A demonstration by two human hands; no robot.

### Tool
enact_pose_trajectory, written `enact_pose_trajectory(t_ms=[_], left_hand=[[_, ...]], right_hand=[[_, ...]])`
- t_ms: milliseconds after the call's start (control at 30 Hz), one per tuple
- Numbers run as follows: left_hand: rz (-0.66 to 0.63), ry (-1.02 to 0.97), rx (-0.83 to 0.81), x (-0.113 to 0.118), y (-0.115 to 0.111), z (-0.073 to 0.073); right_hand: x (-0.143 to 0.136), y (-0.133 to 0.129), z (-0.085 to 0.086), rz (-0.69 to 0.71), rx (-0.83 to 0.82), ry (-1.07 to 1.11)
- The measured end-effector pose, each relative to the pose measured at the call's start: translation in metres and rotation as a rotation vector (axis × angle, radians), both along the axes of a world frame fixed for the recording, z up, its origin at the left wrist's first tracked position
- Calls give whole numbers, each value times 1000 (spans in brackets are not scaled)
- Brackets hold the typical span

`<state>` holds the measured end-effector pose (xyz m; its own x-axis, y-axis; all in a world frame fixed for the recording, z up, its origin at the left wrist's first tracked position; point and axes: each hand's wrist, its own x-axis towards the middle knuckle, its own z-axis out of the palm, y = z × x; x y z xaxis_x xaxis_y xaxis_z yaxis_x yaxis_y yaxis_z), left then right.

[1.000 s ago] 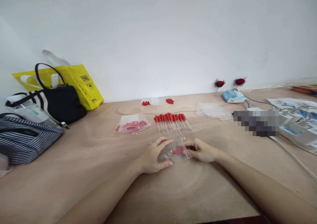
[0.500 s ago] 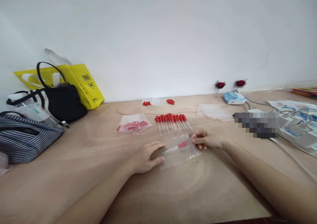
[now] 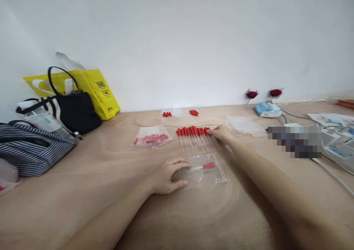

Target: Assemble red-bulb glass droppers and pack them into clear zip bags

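Observation:
A clear zip bag [image 3: 203, 178] lies flat on the table in front of me, with one red-bulbed glass dropper [image 3: 208, 165] inside it. My left hand [image 3: 170, 174] rests at the bag's left edge, thumb and fingers apart and touching the plastic. Behind the bag lies a row of several droppers [image 3: 190, 132], red bulbs facing the wall, thin tips towards me. My right hand [image 3: 221, 132] is at the row's right end, its fingertips closed on the bulb of the last dropper.
Bags of red droppers [image 3: 152, 137] are stacked left of the row. Small red bulbs [image 3: 194, 113] lie by the wall on clear bags. Flat clear bags [image 3: 245, 124] lie to the right, near a blue tissue pack [image 3: 268, 110] and cables. A yellow bag [image 3: 103, 95] and striped pouch [image 3: 41, 150] stand left.
My right hand has let go of the zip bag's upper right corner and moved away from me to the dropper row's right end. My left hand stays on the bag.

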<state>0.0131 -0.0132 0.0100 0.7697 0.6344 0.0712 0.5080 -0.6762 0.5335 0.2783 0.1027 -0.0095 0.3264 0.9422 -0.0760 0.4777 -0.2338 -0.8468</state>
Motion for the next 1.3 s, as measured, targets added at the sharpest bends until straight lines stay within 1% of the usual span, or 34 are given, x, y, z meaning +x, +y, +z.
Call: enact_pose_trajectory(t_ms=[133, 233, 300, 400, 467, 533, 600, 667, 767, 900, 1033, 1167, 1300], left_hand=[[-15, 12, -3, 0, 1, 1], [-17, 0, -10, 0, 1, 2], [-10, -6, -15, 0, 1, 2], [2, -4, -13, 0, 1, 1], [-4, -9, -12, 0, 1, 0], [-10, -19, -14, 0, 1, 0], [-10, -17, -18, 0, 2, 0], [-10, -3, -19, 0, 2, 0], [-16, 12, -12, -1, 3, -1], [-1, 34, -10, -2, 3, -2], [52, 81, -41, -2, 2, -1], [55, 83, -51, -2, 1, 2], [62, 97, -57, -3, 1, 1]], right_hand=[[2, 2, -3, -4, -13, 160], [7, 0, 3, 1, 10, 295], [12, -6, 8, 19, 52, 388], [21, -25, 12, 59, 133, 504], [26, -43, 9, 73, 196, 579], [30, -63, 3, 72, 294, 677], [31, -81, -4, 78, 344, 696], [30, -96, -10, 99, 353, 671], [24, -107, -15, 99, 366, 666], [12, -113, -18, 40, 357, 729], [7, -119, -17, 63, 292, 781], [10, -119, -17, 16, 312, 823], [17, -114, -21, -27, 343, 815]])
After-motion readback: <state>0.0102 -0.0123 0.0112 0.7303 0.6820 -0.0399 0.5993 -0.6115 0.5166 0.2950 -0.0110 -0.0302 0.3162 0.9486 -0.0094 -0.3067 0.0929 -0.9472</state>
